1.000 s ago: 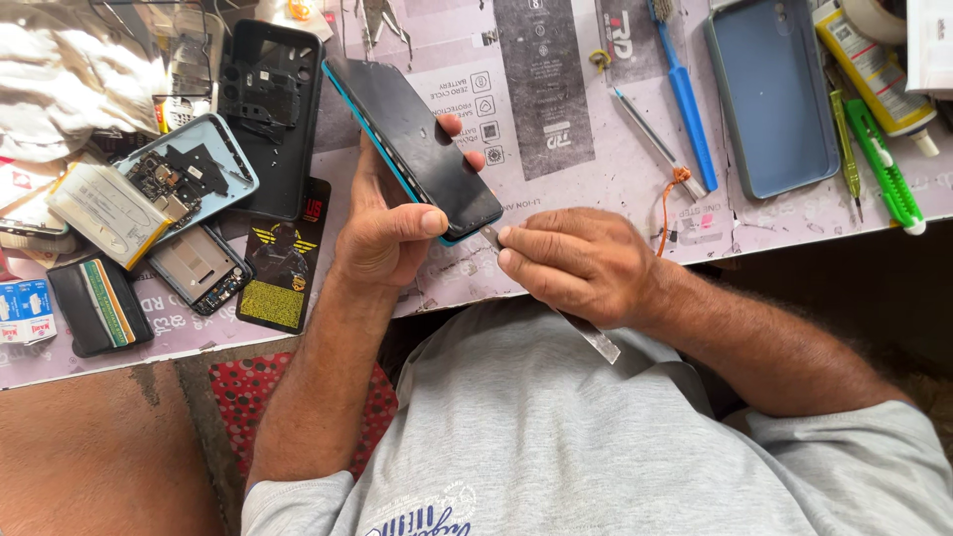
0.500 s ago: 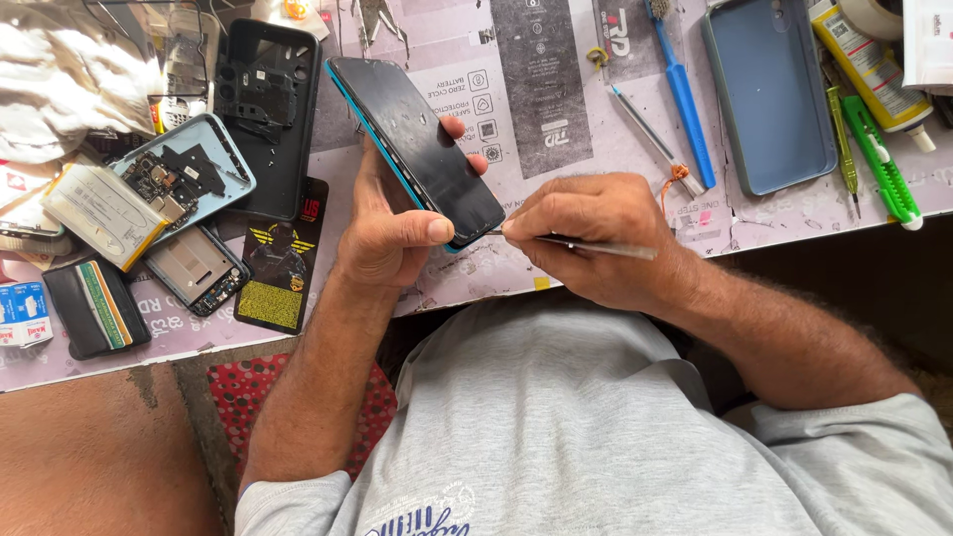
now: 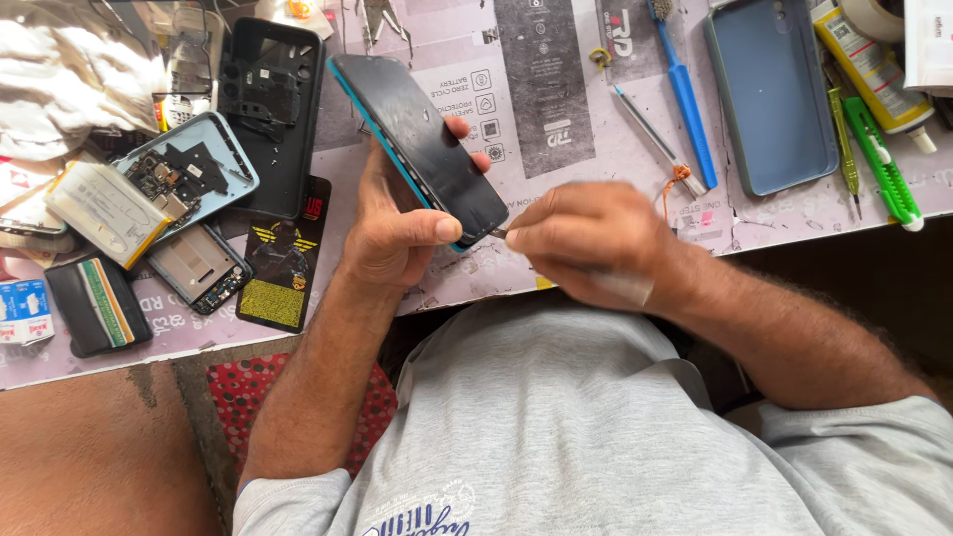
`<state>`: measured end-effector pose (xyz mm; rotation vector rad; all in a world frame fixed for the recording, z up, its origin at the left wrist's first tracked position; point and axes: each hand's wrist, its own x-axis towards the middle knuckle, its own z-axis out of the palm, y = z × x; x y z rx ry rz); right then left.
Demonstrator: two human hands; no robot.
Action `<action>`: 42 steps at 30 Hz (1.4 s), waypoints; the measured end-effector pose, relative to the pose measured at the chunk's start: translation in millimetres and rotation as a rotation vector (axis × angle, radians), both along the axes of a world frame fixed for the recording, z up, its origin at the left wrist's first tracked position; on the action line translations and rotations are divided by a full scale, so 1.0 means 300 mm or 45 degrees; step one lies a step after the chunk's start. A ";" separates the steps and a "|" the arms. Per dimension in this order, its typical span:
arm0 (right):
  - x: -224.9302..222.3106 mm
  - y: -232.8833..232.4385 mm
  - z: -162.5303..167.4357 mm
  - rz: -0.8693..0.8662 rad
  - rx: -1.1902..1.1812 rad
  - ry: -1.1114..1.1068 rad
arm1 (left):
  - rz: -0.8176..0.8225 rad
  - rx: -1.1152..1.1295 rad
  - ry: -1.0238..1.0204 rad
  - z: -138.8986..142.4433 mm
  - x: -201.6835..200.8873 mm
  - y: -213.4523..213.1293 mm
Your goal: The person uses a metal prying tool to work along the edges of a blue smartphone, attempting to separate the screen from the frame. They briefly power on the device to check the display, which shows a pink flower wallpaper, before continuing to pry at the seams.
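two hands work over a cluttered desk (image 3: pixel 596 129): the left hand (image 3: pixel 397 233) is closed around a black phone with a blue edge (image 3: pixel 422 149), held tilted above the near edge, thumb pressed on its side. the right hand (image 3: pixel 586 243) pinches a thin metal tool (image 3: pixel 499 234) against the phone's lower corner. a blue phone case (image 3: pixel 774 99) lies far right, an opened phone (image 3: pixel 189 174) at left.

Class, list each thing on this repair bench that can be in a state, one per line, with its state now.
Black phone: gripped in left hand, tilted.
Thin tool: pinched in right hand, tip at phone's lower edge.
Opened phone: back off, circuit board exposed.
Blue phone case: empty, inside up.
Blue brush: lying unused.
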<state>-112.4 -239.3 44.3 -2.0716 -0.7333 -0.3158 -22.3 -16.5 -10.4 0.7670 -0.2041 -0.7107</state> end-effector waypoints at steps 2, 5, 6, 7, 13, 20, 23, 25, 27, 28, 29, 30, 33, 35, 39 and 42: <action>-0.006 0.010 -0.008 0.032 -0.069 -0.123 | 0.005 -0.015 0.003 -0.002 0.002 -0.004; -0.028 0.009 -0.007 -0.063 -0.029 0.009 | 0.014 0.006 -0.014 -0.005 0.002 -0.007; -0.031 0.012 -0.008 -0.074 -0.039 -0.019 | 0.016 0.020 -0.024 -0.005 0.001 -0.007; -0.034 0.014 -0.009 -0.086 -0.049 -0.047 | 0.025 0.012 -0.013 -0.004 -0.001 -0.005; -0.020 0.023 -0.038 -0.037 -0.286 -0.416 | 0.066 -0.015 0.038 -0.002 -0.003 -0.005; -0.019 0.025 -0.086 -0.011 -0.369 -0.670 | 0.066 -0.013 0.016 -0.003 -0.002 -0.004; -0.018 0.027 -0.093 -0.032 -0.294 -0.644 | 0.073 -0.014 0.020 -0.002 -0.003 -0.010; -0.020 0.027 -0.087 -0.057 -0.280 -0.584 | 0.077 -0.004 0.014 0.001 -0.004 -0.010; -0.027 0.021 -0.073 -0.080 -0.142 -0.391 | 0.074 0.011 -0.001 0.004 -0.005 -0.010; -0.032 0.014 -0.063 -0.090 -0.010 -0.230 | 0.074 0.021 -0.010 0.005 -0.006 -0.009; -0.035 0.009 -0.055 -0.100 0.120 -0.069 | 0.071 0.027 -0.020 0.006 -0.004 -0.011; -0.035 0.009 -0.050 -0.094 0.143 -0.048 | 0.069 0.033 -0.031 0.007 -0.002 -0.015; -0.038 0.020 -0.039 -0.084 0.171 -0.009 | 0.073 0.040 -0.003 0.011 -0.001 -0.018; -0.034 0.022 -0.034 -0.086 0.127 -0.040 | 0.083 0.044 -0.024 0.013 0.000 -0.022; -0.032 0.025 -0.032 -0.081 0.172 -0.048 | 0.089 0.037 -0.008 0.018 -0.003 -0.018; -0.034 0.025 -0.033 -0.109 0.182 -0.041 | 0.089 0.016 0.002 0.017 -0.002 -0.019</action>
